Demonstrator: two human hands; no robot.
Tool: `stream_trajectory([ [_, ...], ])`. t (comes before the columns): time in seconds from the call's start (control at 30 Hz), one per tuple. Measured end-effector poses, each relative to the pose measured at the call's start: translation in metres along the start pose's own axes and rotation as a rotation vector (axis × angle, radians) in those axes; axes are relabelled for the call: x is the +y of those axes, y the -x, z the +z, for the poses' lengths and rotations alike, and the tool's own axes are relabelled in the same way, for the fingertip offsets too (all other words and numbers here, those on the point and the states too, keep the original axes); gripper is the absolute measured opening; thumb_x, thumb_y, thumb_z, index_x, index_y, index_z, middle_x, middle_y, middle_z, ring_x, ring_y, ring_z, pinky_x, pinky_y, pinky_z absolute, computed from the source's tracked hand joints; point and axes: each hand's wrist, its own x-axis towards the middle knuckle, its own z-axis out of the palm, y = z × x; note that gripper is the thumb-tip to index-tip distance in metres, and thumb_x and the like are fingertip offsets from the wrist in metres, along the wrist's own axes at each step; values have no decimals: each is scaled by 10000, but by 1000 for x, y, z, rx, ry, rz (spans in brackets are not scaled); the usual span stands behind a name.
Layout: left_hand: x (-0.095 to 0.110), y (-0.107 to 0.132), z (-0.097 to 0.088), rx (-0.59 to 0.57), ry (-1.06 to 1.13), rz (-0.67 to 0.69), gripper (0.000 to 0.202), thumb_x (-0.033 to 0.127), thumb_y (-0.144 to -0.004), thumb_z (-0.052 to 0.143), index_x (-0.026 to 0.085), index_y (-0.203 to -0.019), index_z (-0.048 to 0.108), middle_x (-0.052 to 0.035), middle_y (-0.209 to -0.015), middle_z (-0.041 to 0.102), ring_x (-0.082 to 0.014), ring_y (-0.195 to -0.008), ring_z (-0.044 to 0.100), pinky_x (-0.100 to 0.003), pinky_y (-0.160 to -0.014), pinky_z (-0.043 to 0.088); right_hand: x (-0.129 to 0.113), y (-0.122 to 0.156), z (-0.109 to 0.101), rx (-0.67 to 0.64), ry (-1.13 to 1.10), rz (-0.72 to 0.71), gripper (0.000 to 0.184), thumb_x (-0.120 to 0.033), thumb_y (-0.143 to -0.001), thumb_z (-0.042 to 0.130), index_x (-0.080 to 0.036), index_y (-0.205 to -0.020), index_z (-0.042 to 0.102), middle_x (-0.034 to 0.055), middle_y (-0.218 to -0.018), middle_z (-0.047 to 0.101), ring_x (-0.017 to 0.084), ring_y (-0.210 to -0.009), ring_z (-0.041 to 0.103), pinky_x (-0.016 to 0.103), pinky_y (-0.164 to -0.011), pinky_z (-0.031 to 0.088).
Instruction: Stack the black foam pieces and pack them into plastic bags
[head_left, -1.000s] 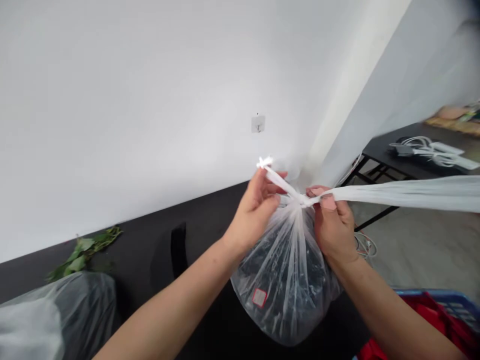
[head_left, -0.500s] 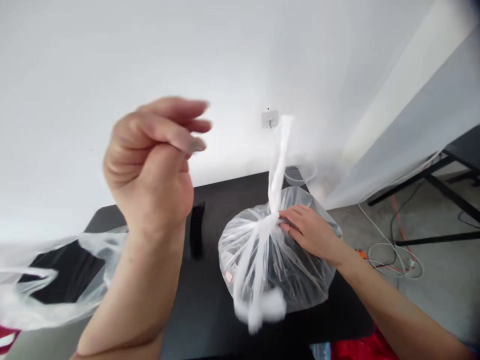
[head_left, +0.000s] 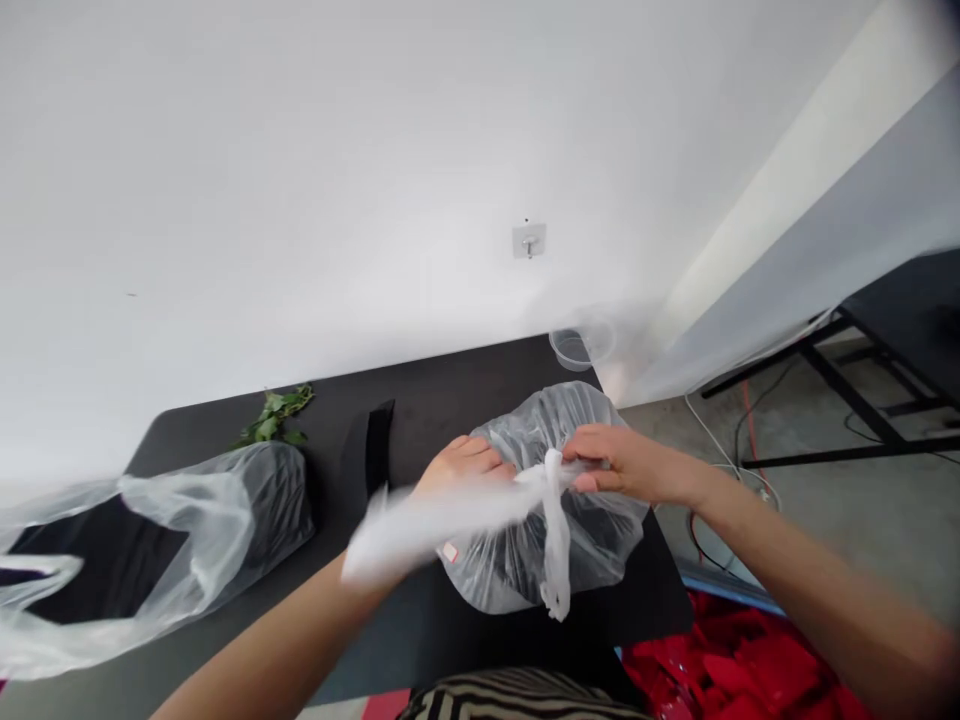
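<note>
A clear plastic bag (head_left: 517, 585), gathered and knotted at the top, sits on the black table. My right hand (head_left: 630, 463) pinches the twisted plastic beside the knot. My left hand (head_left: 459, 462) is closed at the knot's other side, fingers bent onto the bag; a blurred white strip of plastic sweeps in front of it and hides part of the hand. Another loose end hangs down the bag's front. What the bag contains is hard to make out; a small red-and-white label shows at its left.
On the black table (head_left: 442, 385) lie green leaves (head_left: 276, 412), a curved black piece (head_left: 377, 445) and an open clear bag (head_left: 225, 510) at left. A clear round tub (head_left: 573, 350) stands at the back corner. Red items (head_left: 739, 655) lie below right; cables cross the floor.
My left hand has come down from in front of the wall to the knot. The upright plastic end now lies to the left. My right hand stays at the knot. The view has shifted.
</note>
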Motion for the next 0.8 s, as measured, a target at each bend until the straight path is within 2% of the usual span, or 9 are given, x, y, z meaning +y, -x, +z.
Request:
stream_trajectory([
  [0.07, -11, 10, -5, 53, -11, 47, 229, 177, -962, 430, 186, -1029, 648, -46, -794, 640, -201, -806, 573, -353, -761, 450, 5, 3, -14, -28, -49, 36, 283, -430, -966, 500, -204, -1029, 659, 25, -901, 607, 161, -829, 560, 283, -762, 425],
  [0.13, -18, 28, -9, 123, 31, 86, 226, 173, -945, 470, 174, -1112, 621, -65, -852, 661, -215, -847, 582, -370, -783, 462, 19, 13, -27, 102, -32, 142, 253, -382, -957, 493, -203, -949, 672, 27, -882, 623, 165, -826, 562, 296, -774, 422],
  [0.3, -10, 97, -14, 190, 188, -49, 299, 107, -896, 551, 200, -1179, 569, -71, -989, 663, -210, -974, 579, -367, -885, 489, 80, 62, -45, 1027, -113, 658, 231, -432, -877, 545, -212, -849, 610, 28, -753, 596, 164, -693, 530, 310, -639, 422],
  [0.4, 3, 127, -21, 131, 314, -217, 264, 85, -899, 523, 221, -1125, 551, -78, -1160, 623, -207, -1131, 549, -374, -980, 474, 95, 81, -35, 1276, -214, 775, 235, -449, -843, 518, -215, -849, 544, 35, -747, 590, 175, -651, 556, 311, -560, 439],
  [0.47, 10, 126, -27, 147, 382, -332, 270, 126, -903, 525, 230, -1153, 514, -98, -1293, 556, -223, -1224, 505, -399, -1016, 461, 79, 81, -24, 1377, -189, 777, 245, -441, -828, 535, -213, -917, 553, 66, -867, 628, 204, -759, 606, 341, -630, 483],
  [0.53, 16, 107, -31, 164, 404, -380, 460, 228, -889, 589, 228, -1315, 417, -130, -1399, 476, -256, -1300, 446, -432, -1055, 436, 44, 71, -13, 1307, -8, 610, 285, -415, -854, 542, -218, -1057, 578, 107, -1078, 640, 236, -971, 613, 396, -820, 497],
  [0.63, 25, 60, -29, 38, 312, -273, 789, 382, -815, 698, 196, -1461, 286, -151, -1383, 494, -309, -1317, 414, -471, -1080, 401, -17, 43, 1, 713, 464, 91, 378, -374, -870, 601, -234, -1220, 569, 114, -1297, 589, 279, -1235, 508, 516, -1094, 320],
  [0.7, 33, 34, -29, -108, 182, -151, 563, 328, -848, 652, 194, -1356, 448, -112, -1152, 617, -289, -1146, 531, -464, -1004, 442, -48, 26, 8, 368, 652, -63, 376, -303, -877, 623, -238, -1244, 567, 98, -1258, 618, 276, -1248, 494, 584, -1146, 179],
  [0.8, 50, 24, -43, -239, 72, 88, 116, 221, -889, 551, 209, -976, 626, -64, -922, 639, -251, -995, 579, -442, -948, 450, -72, 25, 12, 89, 728, -118, 183, -160, -896, 554, -221, -1042, 645, 50, -931, 680, 219, -987, 586, 561, -1120, 225],
])
